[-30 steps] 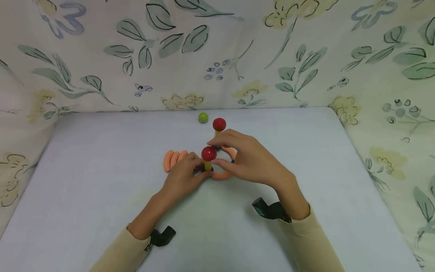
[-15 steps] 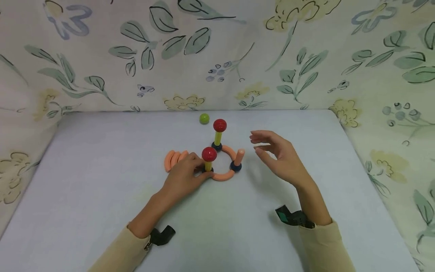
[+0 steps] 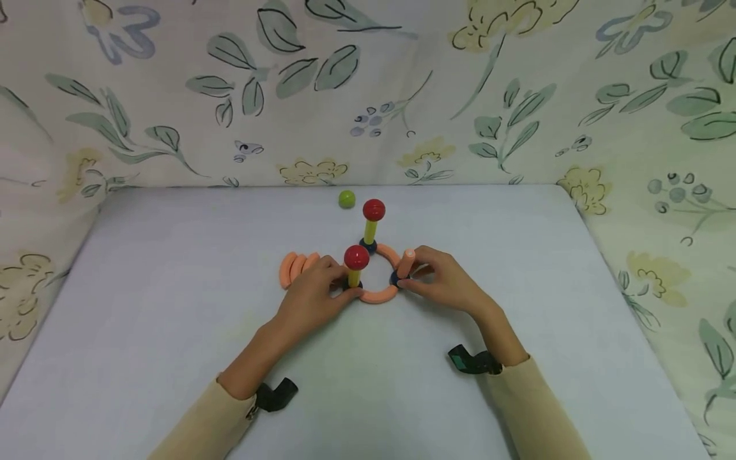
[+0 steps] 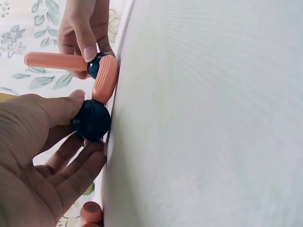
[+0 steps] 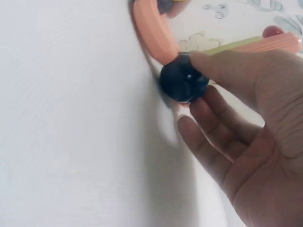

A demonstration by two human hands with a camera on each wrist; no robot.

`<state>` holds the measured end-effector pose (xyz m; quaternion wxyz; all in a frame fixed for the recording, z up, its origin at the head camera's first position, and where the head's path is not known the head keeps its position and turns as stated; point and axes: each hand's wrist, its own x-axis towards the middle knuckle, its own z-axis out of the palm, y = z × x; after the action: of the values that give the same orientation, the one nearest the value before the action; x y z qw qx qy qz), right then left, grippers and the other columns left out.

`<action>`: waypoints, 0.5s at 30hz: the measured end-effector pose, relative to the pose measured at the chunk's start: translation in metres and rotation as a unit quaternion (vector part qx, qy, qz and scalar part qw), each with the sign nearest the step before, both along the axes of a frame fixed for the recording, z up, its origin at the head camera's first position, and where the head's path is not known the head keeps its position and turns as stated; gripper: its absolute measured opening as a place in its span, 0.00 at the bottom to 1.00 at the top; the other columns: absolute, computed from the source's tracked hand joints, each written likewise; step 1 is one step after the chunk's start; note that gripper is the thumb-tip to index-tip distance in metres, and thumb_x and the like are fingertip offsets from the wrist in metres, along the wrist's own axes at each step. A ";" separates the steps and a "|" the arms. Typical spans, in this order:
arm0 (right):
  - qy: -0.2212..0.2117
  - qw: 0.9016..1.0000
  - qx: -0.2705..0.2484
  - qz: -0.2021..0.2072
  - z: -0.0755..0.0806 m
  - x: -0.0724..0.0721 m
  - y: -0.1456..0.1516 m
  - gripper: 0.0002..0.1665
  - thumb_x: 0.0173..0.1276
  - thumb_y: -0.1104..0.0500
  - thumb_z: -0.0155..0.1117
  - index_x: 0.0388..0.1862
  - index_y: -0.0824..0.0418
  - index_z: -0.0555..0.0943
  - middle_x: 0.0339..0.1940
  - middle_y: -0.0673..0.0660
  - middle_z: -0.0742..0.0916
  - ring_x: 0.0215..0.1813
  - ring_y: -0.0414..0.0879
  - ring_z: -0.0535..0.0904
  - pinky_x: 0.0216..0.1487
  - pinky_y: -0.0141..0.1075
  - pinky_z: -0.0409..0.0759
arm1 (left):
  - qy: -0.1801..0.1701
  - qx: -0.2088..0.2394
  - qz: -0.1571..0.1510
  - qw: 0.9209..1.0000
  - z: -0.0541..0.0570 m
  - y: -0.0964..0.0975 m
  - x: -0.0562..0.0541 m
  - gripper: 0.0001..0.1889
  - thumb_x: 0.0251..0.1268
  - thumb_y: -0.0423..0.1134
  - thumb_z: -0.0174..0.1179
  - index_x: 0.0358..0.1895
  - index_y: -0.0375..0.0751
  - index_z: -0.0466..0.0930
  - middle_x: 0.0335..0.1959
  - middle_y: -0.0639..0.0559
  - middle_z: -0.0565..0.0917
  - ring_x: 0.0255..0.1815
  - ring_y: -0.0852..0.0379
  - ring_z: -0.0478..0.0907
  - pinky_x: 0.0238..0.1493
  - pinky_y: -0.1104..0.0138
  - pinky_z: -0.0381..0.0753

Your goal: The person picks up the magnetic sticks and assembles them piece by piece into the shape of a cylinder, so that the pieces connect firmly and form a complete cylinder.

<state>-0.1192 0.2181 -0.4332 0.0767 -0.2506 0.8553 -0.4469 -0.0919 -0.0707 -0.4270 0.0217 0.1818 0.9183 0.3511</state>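
A ring of orange curved pieces [image 3: 378, 296] and dark blue balls lies mid-table. My left hand [image 3: 310, 294] grips the left blue ball [image 4: 92, 120] between thumb and fingers. From that ball rises a short yellow rod topped by a red ball [image 3: 356, 257]. At the ring's right side, my right hand [image 3: 445, 279] pinches another blue ball [image 5: 182, 80], thumb on one side and fingers on the other. A straight orange stick [image 3: 406, 262] stands up from it. The back blue ball [image 3: 368, 246] carries a yellow rod [image 3: 370, 231] with a red ball [image 3: 374, 209] on top.
A small green ball [image 3: 347, 199] sits near the table's back edge. Several loose orange curved pieces [image 3: 289, 269] lie side by side just left of my left hand. A flower-patterned cloth [image 3: 425, 96] hangs behind the white table [image 3: 172, 255].
My right hand left the front red ball, drew back to the right, then came in to the right blue ball and took hold of it. The left hand stays in place.
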 end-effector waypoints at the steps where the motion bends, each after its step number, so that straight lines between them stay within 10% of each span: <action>1: 0.001 1.000 -0.002 -0.001 -0.001 0.000 0.000 0.12 0.67 0.62 0.78 0.46 0.54 0.84 0.49 0.52 0.88 0.51 0.46 0.86 0.55 0.46 0.88 | 0.001 0.000 0.000 1.000 0.000 0.000 0.000 0.12 0.63 0.48 0.78 0.44 0.47 0.90 0.39 0.52 0.81 0.41 0.58 0.78 0.41 0.67 0.77; 15: -0.036 0.998 -0.047 -0.010 -0.014 -0.003 0.002 0.11 0.66 0.61 0.80 0.42 0.50 0.86 0.47 0.50 0.87 0.50 0.43 0.84 0.55 0.31 0.86 | -0.004 0.001 -0.005 1.000 0.003 0.000 0.002 0.13 0.64 0.49 0.77 0.43 0.47 0.88 0.43 0.52 0.83 0.44 0.58 0.80 0.45 0.64 0.80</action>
<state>-0.1226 0.2204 -0.4474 0.0911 -0.2289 0.8323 -0.4965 -0.0900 -0.0706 -0.4240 0.0268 0.1856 0.9169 0.3523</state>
